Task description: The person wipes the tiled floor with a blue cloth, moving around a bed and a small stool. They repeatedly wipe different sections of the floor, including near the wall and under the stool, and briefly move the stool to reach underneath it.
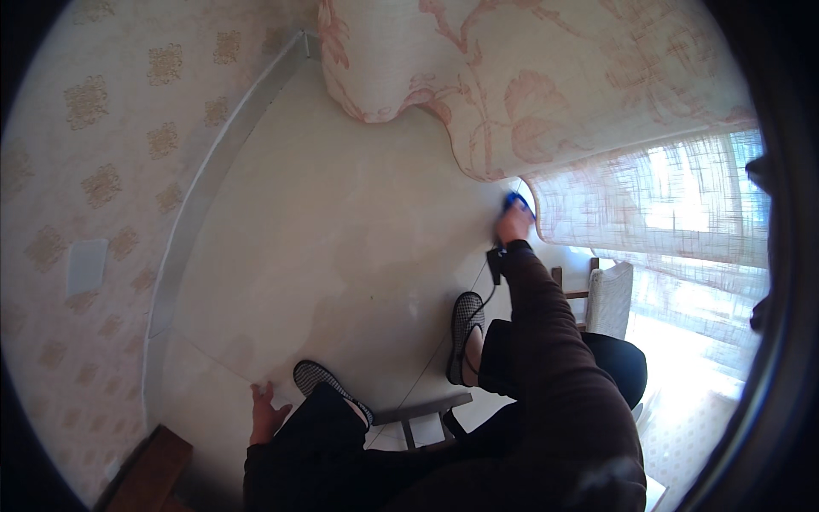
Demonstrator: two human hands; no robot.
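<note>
My right hand (514,226) reaches far forward, low over the floor by the curtain's hem. It is closed on a small bright blue object (514,200), mostly covered by the fingers, so its kind is unclear. A black cable with a small dark box (495,266) hangs at that wrist. Beside my left leg, my left hand (270,413) is held out with fingers spread and nothing in it. The pale floor (324,196) lies under both hands. A floral curtain (537,94) hangs just beyond the right hand, with a sheer curtain (674,192) below it.
A patterned wall with a grey skirting board (200,179) curves along the left. My slippered feet (465,333) stand on the floor. A low wooden stool (424,408) is between my legs, a padded chair (610,299) at right, brown wooden furniture (153,469) at lower left.
</note>
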